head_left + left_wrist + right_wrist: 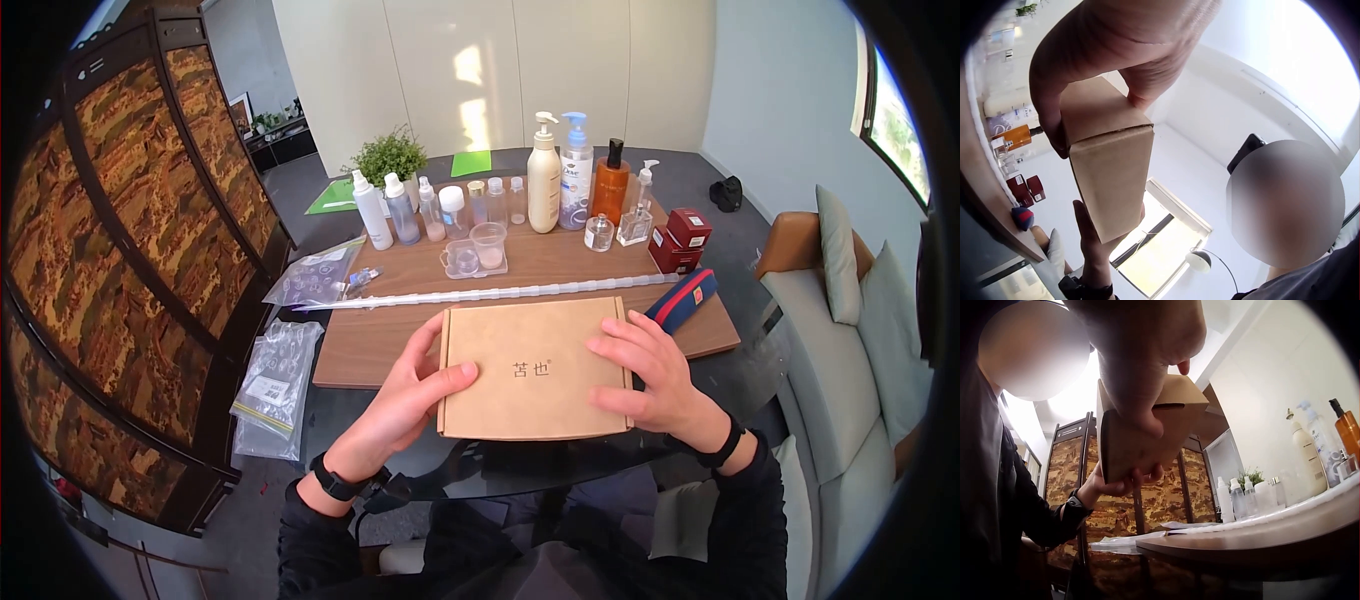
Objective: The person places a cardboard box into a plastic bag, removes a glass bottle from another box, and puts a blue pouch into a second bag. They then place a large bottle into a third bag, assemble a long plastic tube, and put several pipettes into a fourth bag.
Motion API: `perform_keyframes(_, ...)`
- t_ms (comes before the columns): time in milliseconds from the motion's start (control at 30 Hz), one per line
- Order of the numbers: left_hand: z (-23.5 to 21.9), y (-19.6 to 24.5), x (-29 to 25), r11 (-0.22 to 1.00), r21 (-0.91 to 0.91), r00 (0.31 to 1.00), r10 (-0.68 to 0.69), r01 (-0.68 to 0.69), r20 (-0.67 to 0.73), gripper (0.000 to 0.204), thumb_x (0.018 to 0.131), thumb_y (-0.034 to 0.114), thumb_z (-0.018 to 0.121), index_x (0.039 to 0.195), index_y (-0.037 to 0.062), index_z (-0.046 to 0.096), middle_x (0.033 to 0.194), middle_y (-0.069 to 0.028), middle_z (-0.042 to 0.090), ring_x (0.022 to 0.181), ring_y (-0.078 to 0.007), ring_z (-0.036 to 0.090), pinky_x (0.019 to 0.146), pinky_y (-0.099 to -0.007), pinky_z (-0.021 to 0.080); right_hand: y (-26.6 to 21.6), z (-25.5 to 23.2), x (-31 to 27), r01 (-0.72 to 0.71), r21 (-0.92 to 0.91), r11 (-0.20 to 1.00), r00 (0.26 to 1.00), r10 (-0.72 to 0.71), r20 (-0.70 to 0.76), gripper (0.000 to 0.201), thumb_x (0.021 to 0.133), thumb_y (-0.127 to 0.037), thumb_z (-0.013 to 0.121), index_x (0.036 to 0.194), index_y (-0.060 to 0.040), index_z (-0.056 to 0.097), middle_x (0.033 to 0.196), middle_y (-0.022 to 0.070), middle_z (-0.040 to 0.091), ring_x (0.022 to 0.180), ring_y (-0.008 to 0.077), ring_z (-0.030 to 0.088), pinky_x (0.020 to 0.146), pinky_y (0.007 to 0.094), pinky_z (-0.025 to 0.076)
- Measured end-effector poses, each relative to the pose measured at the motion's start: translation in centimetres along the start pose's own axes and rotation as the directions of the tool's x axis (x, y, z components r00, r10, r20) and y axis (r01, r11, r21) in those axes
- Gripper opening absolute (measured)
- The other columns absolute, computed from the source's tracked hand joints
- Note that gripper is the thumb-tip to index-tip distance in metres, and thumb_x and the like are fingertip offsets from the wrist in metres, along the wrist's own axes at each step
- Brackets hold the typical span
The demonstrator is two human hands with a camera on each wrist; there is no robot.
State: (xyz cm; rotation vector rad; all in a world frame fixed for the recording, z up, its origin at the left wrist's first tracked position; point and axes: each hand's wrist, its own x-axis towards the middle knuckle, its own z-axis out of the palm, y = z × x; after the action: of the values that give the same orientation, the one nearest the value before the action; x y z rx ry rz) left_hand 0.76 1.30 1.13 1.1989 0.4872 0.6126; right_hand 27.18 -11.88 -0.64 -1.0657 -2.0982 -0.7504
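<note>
A closed brown cardboard box (535,370) with dark characters on its lid is held up above the near edge of the wooden table. The left hand (405,395) grips its left end, thumb on the lid and fingers down the side. At the right end the right hand (655,380) holds the box, its fingers on the lid. In the left wrist view the box (1113,175) shows a narrow side, the left hand (1116,50) around it. The right wrist view has the right hand (1141,362) over the box (1141,447), with the other hand's fingers beneath.
Bottles, including a cream pump bottle (543,185), and small jars line the far side of the table (400,345). A white strip (500,294) crosses it. Dark red boxes (683,240) and a blue pouch (682,300) lie right, plastic bags (275,385) left.
</note>
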Motion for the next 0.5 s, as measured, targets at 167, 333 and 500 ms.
perform_keyframes(167,0.23,-0.02,-0.37,0.992,0.037,0.992,0.123,-0.123,0.011,0.082,0.085,0.011,0.073,0.15,0.0073,0.023,0.141,-0.0134,0.044,0.13,-0.0224,0.044,0.107,-0.0384,0.037,0.12,0.15,-0.01,-0.018,-0.077,0.997,1.0,0.016,-0.021,0.034,0.082,-0.018,0.063,0.114,-0.0298,0.059,0.131,0.0076,0.057,0.122,0.0272,0.054,0.104,0.0443,0.042)
perform_keyframes(333,0.22,0.15,-0.5,0.989,0.058,0.99,0.137,-0.138,0.011,0.085,0.083,0.008,0.075,0.151,0.008,0.023,0.142,-0.0125,0.043,0.131,-0.0221,0.043,0.108,-0.0382,0.035,-0.05,0.48,-0.25,-0.038,-0.111,0.993,0.999,0.037,-0.006,0.036,0.082,-0.019,0.062,0.116,-0.0299,0.06,0.134,0.0088,0.056,0.124,0.0284,0.053,0.103,0.0453,0.042)
perform_keyframes(500,0.09,-0.23,-0.48,0.992,0.042,0.993,0.116,-0.115,-0.026,0.087,0.082,0.007,0.075,0.151,0.0092,0.022,0.142,-0.0144,0.043,0.131,-0.0224,0.043,0.107,-0.0387,0.038,0.01,0.15,0.27,-0.131,-0.139,0.982,0.986,0.143,0.086,0.043,0.082,-0.013,0.063,0.122,-0.0247,0.057,0.139,0.0139,0.05,0.126,0.0298,0.051,0.102,0.0454,0.043)
